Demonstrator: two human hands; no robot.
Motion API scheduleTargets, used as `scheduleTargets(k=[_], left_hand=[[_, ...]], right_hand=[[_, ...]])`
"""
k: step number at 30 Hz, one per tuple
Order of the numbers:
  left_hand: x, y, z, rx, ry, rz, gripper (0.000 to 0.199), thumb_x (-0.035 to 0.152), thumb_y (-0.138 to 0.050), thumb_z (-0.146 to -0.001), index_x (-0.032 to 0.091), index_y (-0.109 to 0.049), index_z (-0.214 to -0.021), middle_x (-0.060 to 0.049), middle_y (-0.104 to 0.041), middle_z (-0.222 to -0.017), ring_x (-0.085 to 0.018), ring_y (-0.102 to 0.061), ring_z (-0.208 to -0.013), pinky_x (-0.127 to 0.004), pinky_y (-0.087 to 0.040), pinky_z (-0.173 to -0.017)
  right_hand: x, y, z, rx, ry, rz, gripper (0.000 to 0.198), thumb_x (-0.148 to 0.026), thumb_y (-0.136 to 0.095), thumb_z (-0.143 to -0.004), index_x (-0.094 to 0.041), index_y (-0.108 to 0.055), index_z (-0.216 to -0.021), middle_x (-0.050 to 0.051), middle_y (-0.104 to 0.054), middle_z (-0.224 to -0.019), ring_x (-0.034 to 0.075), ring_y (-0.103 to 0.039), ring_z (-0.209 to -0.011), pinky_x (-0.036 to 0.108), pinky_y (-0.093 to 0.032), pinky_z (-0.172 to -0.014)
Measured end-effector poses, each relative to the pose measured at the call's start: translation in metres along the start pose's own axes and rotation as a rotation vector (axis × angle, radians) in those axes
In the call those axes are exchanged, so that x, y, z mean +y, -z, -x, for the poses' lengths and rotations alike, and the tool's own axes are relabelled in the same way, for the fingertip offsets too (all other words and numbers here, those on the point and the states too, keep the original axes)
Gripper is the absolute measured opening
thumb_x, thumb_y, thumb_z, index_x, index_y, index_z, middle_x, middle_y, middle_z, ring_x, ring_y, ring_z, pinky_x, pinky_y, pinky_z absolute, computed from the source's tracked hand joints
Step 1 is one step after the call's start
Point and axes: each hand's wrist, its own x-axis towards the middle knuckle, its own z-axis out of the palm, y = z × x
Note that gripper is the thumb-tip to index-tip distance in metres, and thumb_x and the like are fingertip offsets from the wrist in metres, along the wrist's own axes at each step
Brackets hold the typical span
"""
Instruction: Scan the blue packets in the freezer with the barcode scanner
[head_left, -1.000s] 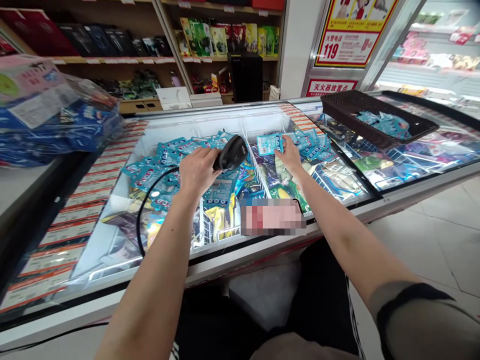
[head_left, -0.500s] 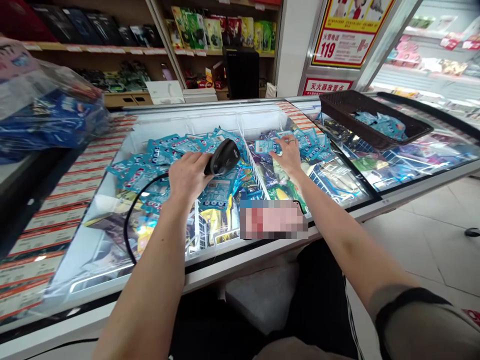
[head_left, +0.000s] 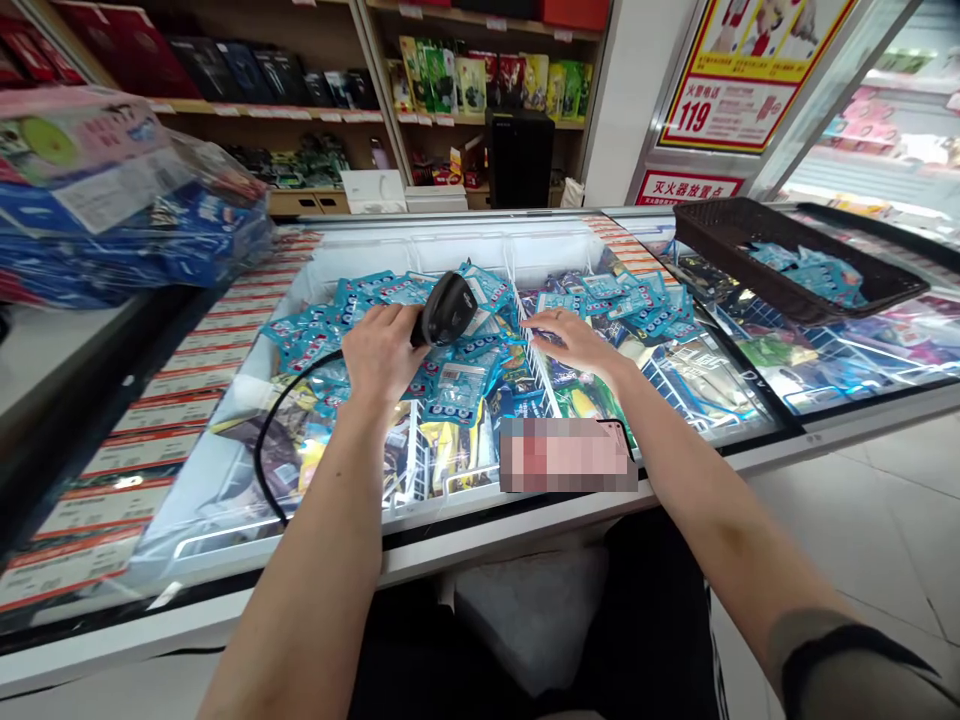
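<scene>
My left hand is wrapped round a black barcode scanner, whose head points right and whose cable curves down to the left. Under and around it lies a pile of light-blue packets on the glass freezer top. My right hand hovers over the glass between that pile and a second group of blue packets on the right. Its fingers are stretched out to the left, with nothing seen in them. A phone with a blurred screen rests at the freezer's front edge.
A dark brown basket holding blue packets stands on the freezer at the right. Plastic-wrapped packages sit at the left. Price labels line the glass. Behind are goods shelves and a black box-shaped object.
My right hand has left the right-hand packets and moved left toward the bigger pile, its fingers straightening. The left hand still holds the scanner. The camera view has shifted slightly left.
</scene>
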Motion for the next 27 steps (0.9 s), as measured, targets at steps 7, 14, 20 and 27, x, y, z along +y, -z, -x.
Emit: scheduleTargets(k=[7,14,20,27], left_hand=[[-0.002,0.002,0.001,-0.025,0.003,0.019,0.031,0.033,-0.051,-0.082,0.022,-0.060,-0.109,-0.011,-0.064,-0.094,-0.029,-0.055,-0.098,-0.037,-0.038,-0.071],[-0.004,0.002,0.001,-0.015,0.018,0.048,0.032,0.034,-0.052,-0.081,0.022,-0.059,-0.110,-0.011,-0.064,-0.098,-0.029,-0.055,-0.099,-0.036,-0.038,-0.069],[-0.004,0.002,0.001,-0.014,-0.013,0.004,0.031,0.035,-0.050,-0.082,0.022,-0.060,-0.108,-0.010,-0.065,-0.094,-0.029,-0.056,-0.095,-0.037,-0.038,-0.069],[-0.005,-0.001,0.000,-0.035,-0.084,0.001,0.033,0.032,-0.055,-0.078,0.020,-0.060,-0.109,-0.011,-0.065,-0.093,-0.030,-0.056,-0.094,-0.039,-0.040,-0.073]], right_hand=[[-0.020,-0.014,-0.021,-0.127,0.130,0.006,0.055,-0.055,-0.032,-0.094,-0.040,-0.021,-0.146,-0.007,-0.025,-0.153,0.022,-0.041,-0.125,0.044,-0.031,-0.106],[-0.017,-0.016,-0.018,-0.088,0.171,0.079,0.050,-0.054,-0.040,-0.092,-0.034,-0.041,-0.138,0.001,-0.051,-0.136,0.024,-0.044,-0.118,0.046,-0.035,-0.101],[-0.008,-0.015,-0.013,0.015,0.122,0.159,0.036,-0.047,-0.042,-0.093,-0.028,-0.060,-0.118,0.007,-0.058,-0.117,0.024,-0.049,-0.111,0.045,-0.038,-0.099],[-0.004,-0.013,-0.010,0.099,0.045,0.139,0.022,-0.039,-0.049,-0.091,-0.025,-0.065,-0.093,0.006,-0.054,-0.125,0.025,-0.040,-0.126,0.050,-0.036,-0.105]])
